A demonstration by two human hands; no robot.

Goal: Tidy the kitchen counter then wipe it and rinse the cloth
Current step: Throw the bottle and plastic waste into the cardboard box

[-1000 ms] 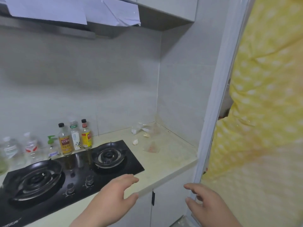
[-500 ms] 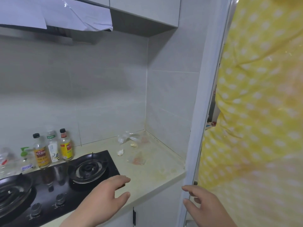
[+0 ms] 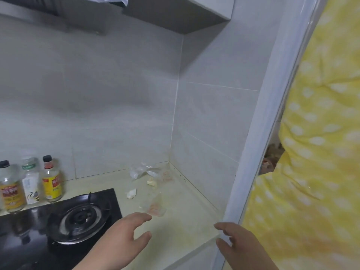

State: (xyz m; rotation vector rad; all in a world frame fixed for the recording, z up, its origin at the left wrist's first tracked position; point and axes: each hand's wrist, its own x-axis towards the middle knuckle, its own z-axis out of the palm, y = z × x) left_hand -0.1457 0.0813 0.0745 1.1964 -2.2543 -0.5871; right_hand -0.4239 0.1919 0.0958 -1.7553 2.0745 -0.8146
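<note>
The pale stained kitchen counter [image 3: 187, 215] runs into a tiled corner. On it lie a clear plastic wrapper with pink print [image 3: 155, 206], two garlic pieces [image 3: 131, 193] [image 3: 152, 182], and a crumpled clear plastic bag [image 3: 144, 169] in the corner. My left hand [image 3: 118, 242] hovers open over the counter's front, fingertips just short of the pink-printed wrapper. My right hand [image 3: 239, 248] is open at the counter's right front corner beside the white door frame [image 3: 259, 152]. No cloth is in view.
A black gas hob [image 3: 58, 227] with a round burner fills the left of the counter. Three sauce bottles [image 3: 51, 182] stand behind it against the tiled wall. A yellow dotted curtain [image 3: 311, 152] hangs at the right. A cabinet overhangs above.
The view has swung right and closer to the corner. My left hand has reached forward over the counter toward the pink-printed wrapper. My right hand stays by the door frame.
</note>
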